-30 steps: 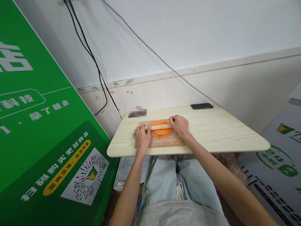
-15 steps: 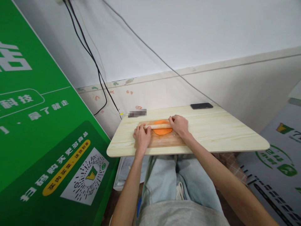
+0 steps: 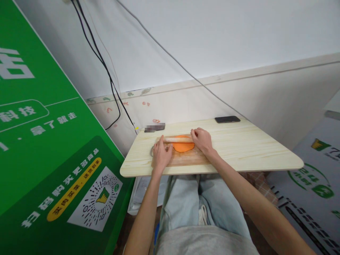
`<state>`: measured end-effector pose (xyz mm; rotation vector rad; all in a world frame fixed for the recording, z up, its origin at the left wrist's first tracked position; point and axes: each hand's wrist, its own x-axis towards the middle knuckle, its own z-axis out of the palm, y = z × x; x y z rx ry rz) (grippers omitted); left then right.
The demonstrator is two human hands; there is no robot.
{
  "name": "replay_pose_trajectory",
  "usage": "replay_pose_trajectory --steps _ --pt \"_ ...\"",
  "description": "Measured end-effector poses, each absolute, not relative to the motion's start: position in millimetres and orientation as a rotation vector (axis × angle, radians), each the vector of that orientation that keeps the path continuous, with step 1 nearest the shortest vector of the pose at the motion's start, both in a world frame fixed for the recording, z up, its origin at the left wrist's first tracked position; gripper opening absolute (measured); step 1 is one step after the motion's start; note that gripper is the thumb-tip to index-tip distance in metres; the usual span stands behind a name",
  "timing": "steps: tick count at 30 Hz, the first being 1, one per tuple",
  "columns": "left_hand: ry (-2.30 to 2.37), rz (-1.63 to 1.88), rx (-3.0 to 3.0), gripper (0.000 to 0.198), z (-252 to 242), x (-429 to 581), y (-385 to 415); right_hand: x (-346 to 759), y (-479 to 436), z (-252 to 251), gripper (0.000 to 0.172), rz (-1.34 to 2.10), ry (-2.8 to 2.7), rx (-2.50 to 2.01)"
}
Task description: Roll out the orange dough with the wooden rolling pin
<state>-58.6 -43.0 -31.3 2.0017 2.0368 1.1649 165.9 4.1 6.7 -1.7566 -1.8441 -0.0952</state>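
A pale wooden rolling pin (image 3: 179, 140) lies across a flattened piece of orange dough (image 3: 183, 147) on a wooden board (image 3: 183, 161). My left hand (image 3: 161, 154) is at the pin's left end, its fingers stretched forward and the thumb held apart. At the other end, my right hand (image 3: 202, 140) has its fingers curled round the pin. Part of the dough's far edge shows beyond the pin. Beside my left hand, a metal ring (image 3: 151, 151) shows at the board's left edge.
The board rests on a light wood-grain table (image 3: 252, 152) against the wall. A black phone (image 3: 227, 119) lies at the back right. Toward the back left is a dark, partly blurred object (image 3: 154, 128). A green panel (image 3: 61, 124) stands on the left.
The rolling pin has rolled slightly away from me over the dough. My left hand's fingers have straightened from a curl, and the metal ring has come into sight.
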Motion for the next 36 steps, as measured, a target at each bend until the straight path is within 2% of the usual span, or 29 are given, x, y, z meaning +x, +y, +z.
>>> replay_pose_trajectory --steps 6,14,27,32,36 --pt "2.119 1.019 2.056 0.05 -26 -53 -46 161 1 6 0.043 -0.178 -1.945 -1.837" --pt "2.021 1.073 2.077 0.035 -22 -52 -47 163 -8 3 0.047 -0.231 -2.163 -1.873" --pt "2.085 1.057 2.099 0.038 -21 -53 -50 166 -29 -10 0.056 -0.366 -2.161 -1.736" --pt "2.101 1.024 2.149 0.03 -22 -51 -52 166 -39 -13 0.057 -0.374 -2.16 -1.722" --pt "2.097 0.98 2.181 0.032 -21 -49 -53 167 -45 -17 0.057 -0.4 -2.153 -1.687"
